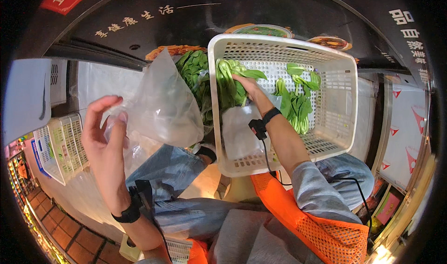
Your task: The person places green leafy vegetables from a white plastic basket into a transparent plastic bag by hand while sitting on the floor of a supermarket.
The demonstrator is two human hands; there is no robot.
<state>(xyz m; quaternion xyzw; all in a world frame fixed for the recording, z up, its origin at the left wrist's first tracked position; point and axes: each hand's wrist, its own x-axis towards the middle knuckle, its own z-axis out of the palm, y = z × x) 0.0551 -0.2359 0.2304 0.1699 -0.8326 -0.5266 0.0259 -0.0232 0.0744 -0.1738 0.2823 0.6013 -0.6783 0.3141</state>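
My left hand (104, 127) is raised at the left, thumb and fingers closed on the gathered edge of a clear plastic bag (167, 106). In the white perforated plastic crate (353, 89) before me, my right hand (246, 84) reaches into a pile of bok choy (228, 77) at the left end; its fingertips are partly hidden by the leaves. More bok choy (297, 106) lies loose at the middle of the crate. A clear plastic bag with pale contents (242, 131) lies in the near left corner, below my right wrist.
Dark leafy greens (193, 68) stand outside the crate's left wall, partly behind the bag. Another white crate (64, 148) stands on the floor at the far left. A black panel with food pictures and writing (244, 10) rises beyond the crate. My knees flank the crate's near side.
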